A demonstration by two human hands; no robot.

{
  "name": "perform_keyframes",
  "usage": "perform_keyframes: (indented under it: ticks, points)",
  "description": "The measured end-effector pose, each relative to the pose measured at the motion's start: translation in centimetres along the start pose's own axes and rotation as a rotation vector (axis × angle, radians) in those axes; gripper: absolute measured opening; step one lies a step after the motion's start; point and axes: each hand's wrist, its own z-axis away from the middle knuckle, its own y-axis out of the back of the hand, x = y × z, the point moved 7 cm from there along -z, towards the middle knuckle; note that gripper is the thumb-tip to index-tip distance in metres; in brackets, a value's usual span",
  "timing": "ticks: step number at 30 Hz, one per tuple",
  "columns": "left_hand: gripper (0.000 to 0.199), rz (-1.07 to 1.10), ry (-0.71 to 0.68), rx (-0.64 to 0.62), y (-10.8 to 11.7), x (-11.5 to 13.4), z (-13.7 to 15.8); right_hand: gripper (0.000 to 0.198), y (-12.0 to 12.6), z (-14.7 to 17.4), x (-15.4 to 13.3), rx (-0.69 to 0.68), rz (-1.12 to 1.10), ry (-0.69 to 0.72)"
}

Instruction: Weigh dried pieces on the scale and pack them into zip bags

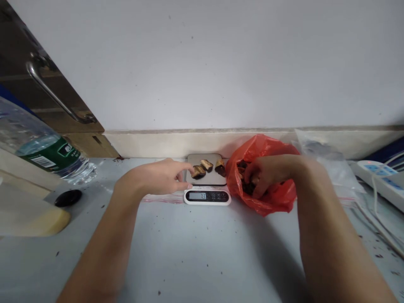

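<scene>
A small white kitchen scale (207, 197) stands against the wall, its lit display showing the digits 7 and 3. Three dark brown-and-tan dried chunks lie on its plate (210, 180): a left chunk (198, 171), a middle chunk (206, 165) and a right chunk (220, 167). My left hand (166, 176) is at the plate's left edge, thumb and forefinger apart, the fingertip at the left chunk. My right hand (268, 172) reaches into a red plastic bag (261, 145) of similar brown pieces (243, 166). Its fingers are curled among them, and what they grip is partly hidden.
A large water bottle (53, 155) leans in at the left, near a black oval object (68, 197) and a translucent container (28, 214). On the right are a clear plastic bag (331, 164), a white device with blue buttons (378, 170) and cables (375, 189). Dark crumbs dot the tabletop (189, 252).
</scene>
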Motion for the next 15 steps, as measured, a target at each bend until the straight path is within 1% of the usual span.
perform_keyframes:
  ticks: [3, 6, 8, 12, 15]
  points:
    - [0.054, 0.003, 0.012, 0.004, 0.1, 0.1, 0.1, 0.018, -0.4, -0.1, 0.0, -0.040, -0.034, -0.040]
    - [0.054, 0.008, -0.016, 0.001, 0.1, 0.2, 0.1, 0.023, -0.5, -0.1, 0.1, -0.067, -0.082, -0.041]
    - [0.054, 0.014, -0.027, -0.001, 0.0, 0.0, 0.0, 0.026, -0.2, -0.1, 0.3, -0.047, -0.092, -0.034]
    - [0.056, 0.025, -0.036, 0.003, -0.1, -0.5, -0.2, 0.025, 0.6, -0.1, 1.1, 0.016, -0.065, -0.036]
    - [0.059, 0.027, -0.035, 0.001, -0.2, -0.6, -0.3, 0.022, 0.7, -0.3, 1.4, 0.025, -0.047, -0.029]
